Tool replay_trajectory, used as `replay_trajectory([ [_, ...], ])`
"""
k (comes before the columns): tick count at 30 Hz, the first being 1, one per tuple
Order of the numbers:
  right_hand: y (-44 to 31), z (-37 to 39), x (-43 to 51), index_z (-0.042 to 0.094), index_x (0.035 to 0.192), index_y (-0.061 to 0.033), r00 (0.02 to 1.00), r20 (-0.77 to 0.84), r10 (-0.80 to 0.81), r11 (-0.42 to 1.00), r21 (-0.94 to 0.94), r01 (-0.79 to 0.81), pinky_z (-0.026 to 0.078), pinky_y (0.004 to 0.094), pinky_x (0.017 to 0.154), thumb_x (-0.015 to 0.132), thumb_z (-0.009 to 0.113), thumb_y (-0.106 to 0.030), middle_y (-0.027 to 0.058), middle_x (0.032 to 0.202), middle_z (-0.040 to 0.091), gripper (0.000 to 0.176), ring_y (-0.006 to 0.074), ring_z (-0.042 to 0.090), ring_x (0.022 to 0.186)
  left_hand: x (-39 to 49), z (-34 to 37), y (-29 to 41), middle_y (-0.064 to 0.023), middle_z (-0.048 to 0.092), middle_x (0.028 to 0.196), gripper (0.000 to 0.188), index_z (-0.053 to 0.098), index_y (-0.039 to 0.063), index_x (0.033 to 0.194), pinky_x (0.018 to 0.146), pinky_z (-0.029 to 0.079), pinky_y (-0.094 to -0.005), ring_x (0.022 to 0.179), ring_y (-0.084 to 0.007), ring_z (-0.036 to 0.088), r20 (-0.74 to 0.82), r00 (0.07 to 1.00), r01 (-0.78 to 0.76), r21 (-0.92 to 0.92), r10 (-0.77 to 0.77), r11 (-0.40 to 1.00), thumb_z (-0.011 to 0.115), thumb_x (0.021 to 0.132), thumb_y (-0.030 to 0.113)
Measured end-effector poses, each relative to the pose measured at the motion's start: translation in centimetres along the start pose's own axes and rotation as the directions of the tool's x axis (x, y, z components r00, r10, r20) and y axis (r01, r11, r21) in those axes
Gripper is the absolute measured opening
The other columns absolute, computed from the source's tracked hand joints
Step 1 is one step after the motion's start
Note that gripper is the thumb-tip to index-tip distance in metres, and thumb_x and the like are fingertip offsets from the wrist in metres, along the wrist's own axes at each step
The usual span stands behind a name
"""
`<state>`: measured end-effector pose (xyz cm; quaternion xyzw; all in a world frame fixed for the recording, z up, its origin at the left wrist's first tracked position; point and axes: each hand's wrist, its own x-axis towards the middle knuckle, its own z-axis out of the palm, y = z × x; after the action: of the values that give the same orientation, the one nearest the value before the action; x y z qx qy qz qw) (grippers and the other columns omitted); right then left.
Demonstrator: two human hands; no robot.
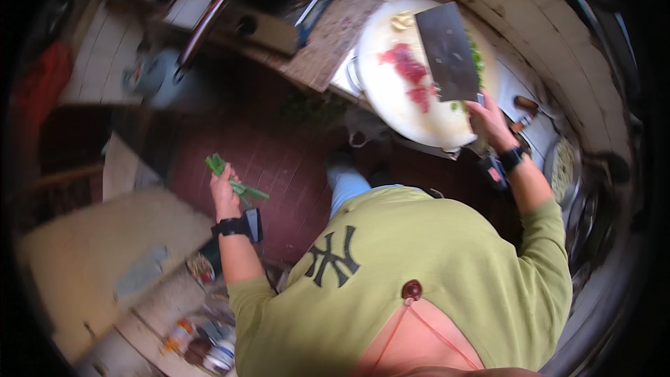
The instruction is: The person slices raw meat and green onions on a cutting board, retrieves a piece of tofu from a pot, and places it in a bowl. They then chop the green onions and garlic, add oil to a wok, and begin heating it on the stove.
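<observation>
My right hand grips a broad cleaver, its dark blade held flat above a round white cutting board. On the board are pieces of raw red meat and some pale garlic-like pieces. Chopped greens show along the blade's far edge, and the blade hides part of what lies beneath it. Well to the left, over the floor and away from the board, my left hand is closed around a small bunch of green stalks.
A wok handle juts out from the stove at upper left. Below it stands a blue-grey gas cylinder. A bowl of pale food sits at far right. The left side has a tan tabletop; the dark red floor lies between.
</observation>
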<state>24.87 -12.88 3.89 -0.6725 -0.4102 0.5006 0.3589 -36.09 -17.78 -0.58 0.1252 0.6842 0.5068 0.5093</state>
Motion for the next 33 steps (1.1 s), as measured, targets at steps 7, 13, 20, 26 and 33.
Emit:
replay_trajectory([
  [7, -0.8, -2.9, -0.7, 0.049, 0.118, 0.0008, 0.927, 0.337, 0.166, 0.801, -0.595, 0.073, 0.045, 0.03, 0.074, 0.082, 0.058, -0.003, 0.0052, 0.096, 0.06, 0.037, 0.0134, 0.053, 0.082, -7.5, -10.0, -5.1, -0.0018, 0.053, 0.07, 0.015, 0.054, 0.006, 0.088, 0.056, 0.042, -0.0273, 0.06, -0.0131, 0.05, -0.422, 0.904, -0.079, 0.004, 0.073, 0.997, 0.065, 0.082, 0.014],
  [13, -1.6, -3.9, 2.0, 0.048, 0.096, -0.0039, 0.781, 0.621, -0.065, 0.483, -0.666, 0.569, 0.043, 0.0415, 0.058, 0.077, 0.065, -0.018, 0.0175, 0.068, 0.053, 0.029, 0.0342, 0.052, 0.062, -13.4, -15.7, -9.4, 0.001, 0.051, 0.073, 0.005, 0.056, 0.007, 0.089, 0.056, 0.043, -0.0282, 0.065, -0.0114, 0.049, -0.524, 0.85, -0.01, -0.134, -0.063, 0.991, 0.06, 0.086, 0.009],
  [20, -2.7, -2.3, 8.5, 0.048, 0.092, -0.0066, 0.709, 0.651, -0.273, 0.406, -0.59, 0.698, 0.044, 0.0457, 0.059, 0.074, 0.062, -0.016, 0.0177, 0.068, 0.056, 0.025, 0.0373, 0.057, 0.066, -11.9, -11.1, -9.9, -0.0015, 0.048, 0.069, 0.007, 0.05, 0.006, 0.09, 0.05, 0.04, -0.0262, 0.056, -0.012, 0.045, -0.418, 0.906, 0.044, -0.056, -0.063, 0.997, 0.057, 0.088, 0.008],
  [26, -4.0, -2.1, 12.2, 0.051, 0.092, -0.0082, 0.738, 0.576, -0.352, 0.342, -0.655, 0.674, 0.045, 0.0463, 0.061, 0.074, 0.059, -0.017, 0.0175, 0.069, 0.057, 0.022, 0.0368, 0.058, 0.069, -8.9, 5.3, -5.7, -0.0006, 0.05, 0.071, 0.015, 0.051, 0.006, 0.098, 0.05, 0.04, -0.0225, 0.058, -0.0093, 0.048, -0.014, 0.999, -0.033, 0.323, 0.039, 0.946, 0.058, 0.085, 0.006],
  [33, -6.0, -2.2, 12.5, 0.05, 0.094, -0.008, 0.793, 0.479, -0.376, 0.418, -0.676, 0.606, 0.045, 0.0462, 0.062, 0.075, 0.059, -0.017, 0.0171, 0.071, 0.059, 0.023, 0.0369, 0.058, 0.07, -7.4, 27.9, -5.4, -0.0165, 0.059, 0.084, 0.019, 0.051, 0.005, 0.098, 0.067, 0.046, -0.0445, 0.078, -0.037, 0.058, 0.822, 0.481, -0.87, 0.406, 0.304, 0.279, 0.057, 0.08, 0.007],
])
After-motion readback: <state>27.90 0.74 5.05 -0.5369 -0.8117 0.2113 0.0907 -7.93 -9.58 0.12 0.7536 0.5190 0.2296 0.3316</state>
